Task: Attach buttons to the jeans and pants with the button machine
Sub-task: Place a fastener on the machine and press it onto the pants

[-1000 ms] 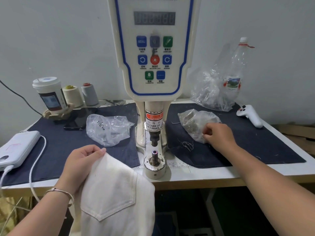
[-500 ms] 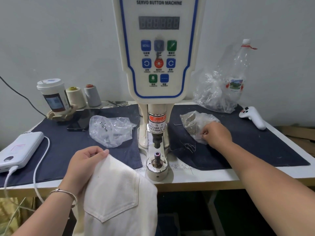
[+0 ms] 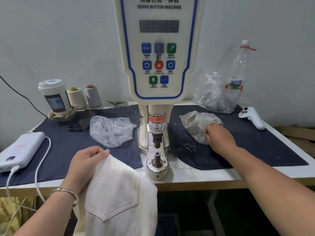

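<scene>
The servo button machine [image 3: 158, 53] fills the middle of the bench, its warning-labelled head poised over the lower die post [image 3: 157, 155], which stands bare — no button seated, no cloth under it. Over the last second almost nothing on the bench has shifted; both hands have stayed where they were, so I'd judge the work is at the loading stage, with a button yet to be fetched.

Next in size, the cream-white pants [image 3: 117, 193] hang off the front edge of the table, a back pocket facing up. The left hand [image 3: 85, 165] is curled closed on the top fold of that fabric, just to the left of the die and a little in front of it, near but not over it.

Across the machine, the right hand [image 3: 219, 137] rests on the near corner of the small clear bag of buttons [image 3: 196, 123] on the dark cloth mat [image 3: 255, 147]. Its fingers are bent down into the plastic; whether they pinch a button I cannot tell. A second small bag of metal parts [image 3: 110, 130] lies untouched, left of the machine, well clear of either hand.
</scene>
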{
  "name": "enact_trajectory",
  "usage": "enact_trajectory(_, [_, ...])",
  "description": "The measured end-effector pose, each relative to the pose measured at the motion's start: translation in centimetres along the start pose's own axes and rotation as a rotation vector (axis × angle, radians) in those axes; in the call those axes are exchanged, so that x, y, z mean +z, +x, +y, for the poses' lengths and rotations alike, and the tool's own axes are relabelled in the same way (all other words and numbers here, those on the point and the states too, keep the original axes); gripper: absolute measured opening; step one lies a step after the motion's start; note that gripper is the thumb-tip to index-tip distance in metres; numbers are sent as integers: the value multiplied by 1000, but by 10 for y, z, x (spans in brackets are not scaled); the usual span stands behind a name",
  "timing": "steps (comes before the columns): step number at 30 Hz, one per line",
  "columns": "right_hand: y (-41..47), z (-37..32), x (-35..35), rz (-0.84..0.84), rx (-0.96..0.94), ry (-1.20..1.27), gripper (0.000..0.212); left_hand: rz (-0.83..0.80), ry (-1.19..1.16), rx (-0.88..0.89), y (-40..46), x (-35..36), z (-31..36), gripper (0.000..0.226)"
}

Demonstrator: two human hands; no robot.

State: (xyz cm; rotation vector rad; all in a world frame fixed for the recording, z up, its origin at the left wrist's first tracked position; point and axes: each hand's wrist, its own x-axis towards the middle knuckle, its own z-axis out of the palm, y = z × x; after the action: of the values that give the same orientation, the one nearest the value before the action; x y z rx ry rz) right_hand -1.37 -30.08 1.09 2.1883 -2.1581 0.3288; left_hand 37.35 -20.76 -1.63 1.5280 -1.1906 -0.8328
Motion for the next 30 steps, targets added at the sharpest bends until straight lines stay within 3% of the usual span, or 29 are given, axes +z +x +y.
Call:
enact_trajectory(5, [-28, -12, -6, 377, -14, 311, 10, -5, -2, -9, 1, 0, -1, 31])
enact_trajectory(8, [-47, -25, -7, 432, 20, 455, 12, -4, 2, -4, 1, -1, -1, 32])
enact_trajectory(11, [-61, -47, -16, 323, 171, 839, 12, -2, 5, 4, 1, -1, -2, 32])
enact_trajectory(13, [-71, -69, -23, 175, 269, 1161, 14, -2, 3, 6, 1, -1, -2, 31])
enact_trajectory(15, [-83, -89, -27, 20, 303, 1335, 13, -3, 3, 7, 1, -1, -2, 32])
enact_trajectory(19, [-98, -119, -32, -144, 329, 1481, 12, -6, -10, 8, 0, -1, -1, 31])
enact_trajectory(30, [-93, -134, -30, -382, 546, 1757, 11, 10, 15, 20, 1, -1, -1, 31])
